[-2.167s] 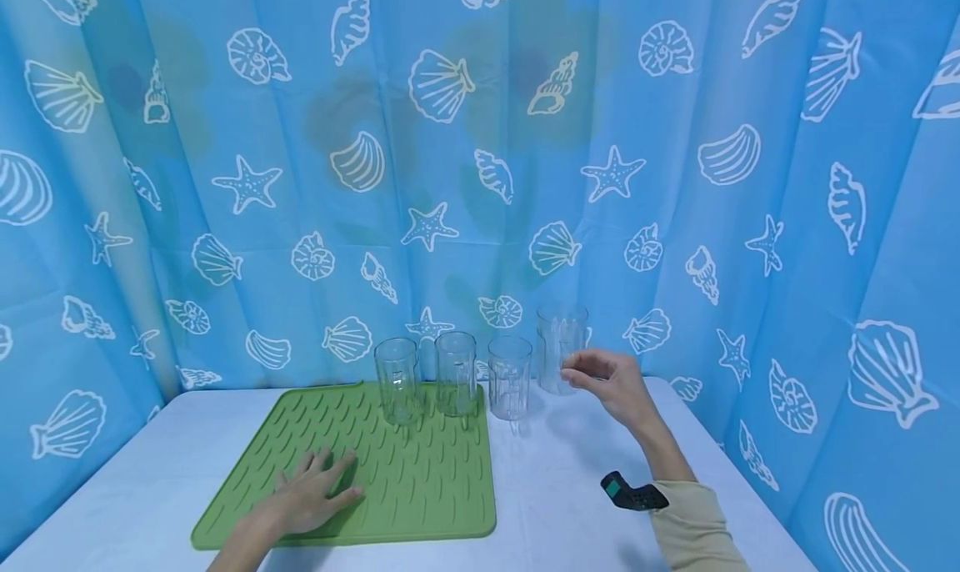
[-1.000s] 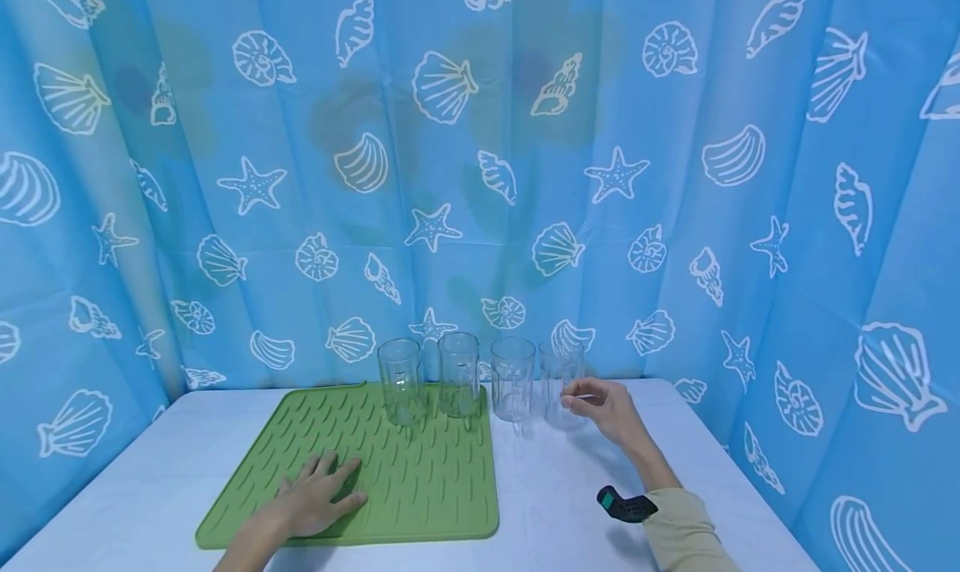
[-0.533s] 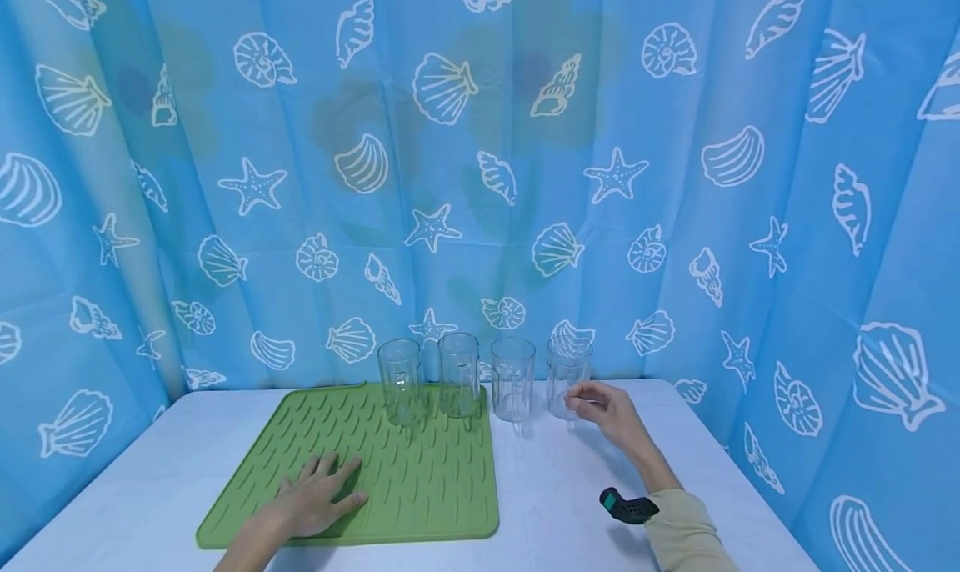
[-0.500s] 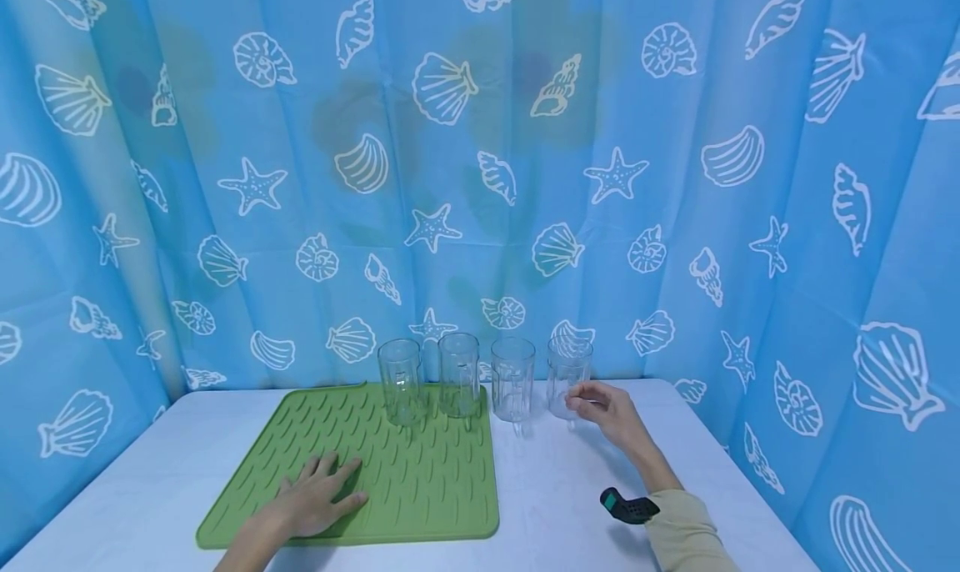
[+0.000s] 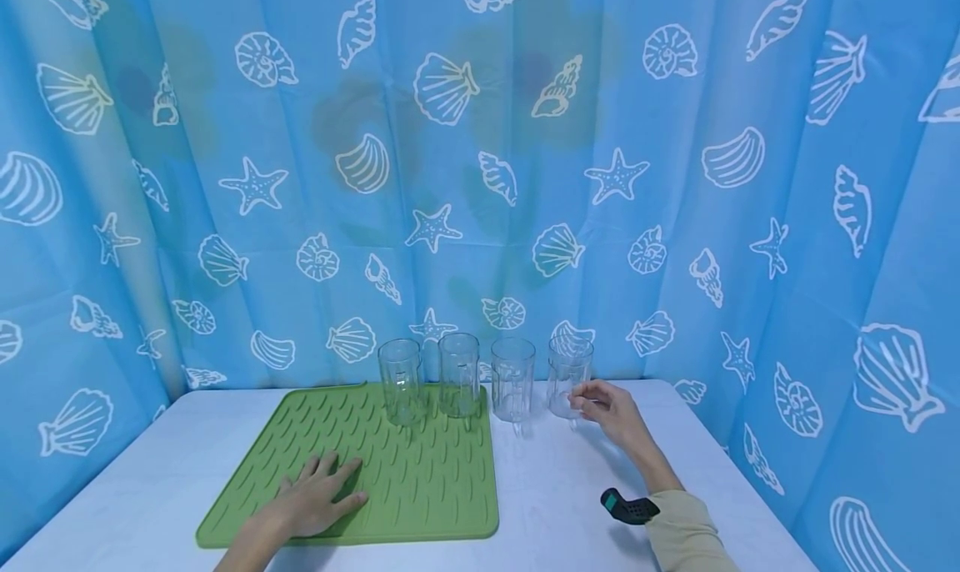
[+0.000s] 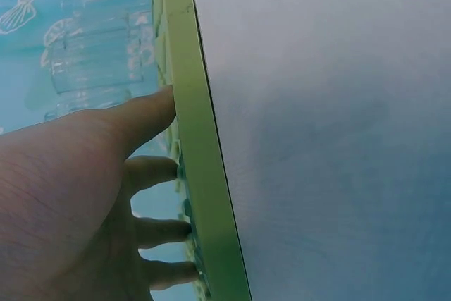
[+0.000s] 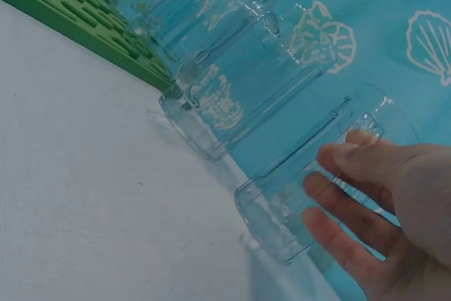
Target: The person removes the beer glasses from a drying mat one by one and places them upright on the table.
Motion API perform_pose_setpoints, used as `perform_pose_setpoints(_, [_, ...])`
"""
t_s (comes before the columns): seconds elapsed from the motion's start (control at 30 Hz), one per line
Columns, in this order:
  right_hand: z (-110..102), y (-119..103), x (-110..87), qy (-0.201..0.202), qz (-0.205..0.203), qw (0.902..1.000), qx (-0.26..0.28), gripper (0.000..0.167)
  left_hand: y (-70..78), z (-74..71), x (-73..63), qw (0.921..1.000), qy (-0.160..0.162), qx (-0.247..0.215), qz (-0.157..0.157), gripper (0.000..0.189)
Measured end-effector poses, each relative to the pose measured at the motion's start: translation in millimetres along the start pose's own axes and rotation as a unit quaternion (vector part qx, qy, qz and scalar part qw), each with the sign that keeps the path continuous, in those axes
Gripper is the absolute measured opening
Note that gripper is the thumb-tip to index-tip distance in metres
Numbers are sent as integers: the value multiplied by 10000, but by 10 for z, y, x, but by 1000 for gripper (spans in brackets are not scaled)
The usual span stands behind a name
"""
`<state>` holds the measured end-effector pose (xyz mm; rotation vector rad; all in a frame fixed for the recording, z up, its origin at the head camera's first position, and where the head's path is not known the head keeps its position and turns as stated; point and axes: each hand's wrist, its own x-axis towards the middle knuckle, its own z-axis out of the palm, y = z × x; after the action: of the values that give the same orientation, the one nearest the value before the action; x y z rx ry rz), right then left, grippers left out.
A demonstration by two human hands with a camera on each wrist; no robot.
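Pinching at the handle side of a clear glass mug (image 5: 567, 372), the thumb and index finger of the right hand (image 5: 611, 409) have it in their grasp, while that hand's other fingers reach out alongside the glass. The mug stands upright just beyond those fingertips, over the white table (image 5: 555, 489); whether its base fully touches the surface, I cannot tell. Compared with the picture from about two seconds ago, it sits lower in the head view and nearer to the person; compared with a second ago, it has shifted right, leaving a wider gap to the nearest mug (image 5: 513, 380). Since half a second ago, mug and fingers have hardly moved. To the left of the gripping fingers, that nearest mug stands off the mat, just beside its edge, and farther left come a middle mug (image 5: 459, 376) and an end mug (image 5: 401, 384), both upright on the green mat (image 5: 420, 505) and in the same places as before. The left hand (image 5: 311, 505) grasps nothing: its fingers are spread on the mat's near left part, those two mugs beyond them to the right, and it stays where it was.
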<state>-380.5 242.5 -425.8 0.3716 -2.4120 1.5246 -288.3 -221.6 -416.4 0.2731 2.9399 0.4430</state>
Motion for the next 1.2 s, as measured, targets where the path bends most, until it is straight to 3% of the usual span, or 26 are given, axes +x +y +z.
perform_pose_setpoints(0.1, [7, -60, 1, 164, 90, 9978, -635, 19, -4, 5, 7, 10000, -8, 19, 4, 72])
perform_pose_setpoints(0.23, [6, -156, 3, 371, 173, 9878, -1501, 23, -4, 3, 6, 10000, -10, 31, 4, 72])
perform_pose_setpoints(0.47, [-30, -324, -13, 605, 164, 9747, -2146, 28, 2, -3, -8, 10000, 22, 53, 4, 72])
perform_pose_setpoints(0.67, [-37, -460, -9, 818, 77, 9670, -2412, 29, 9, -9, -13, 10000, 22, 45, -14, 71])
perform_pose_setpoints(0.87, [-20, -580, -13, 957, -410, 9624, -2509, 25, 15, -6, -13, 10000, 15, 62, -28, 72])
perform_pose_setpoints(1.2, [166, -840, -44, 818, -885, 9650, -2330, 17, 13, -3, -13, 10000, 31, 54, -18, 72])
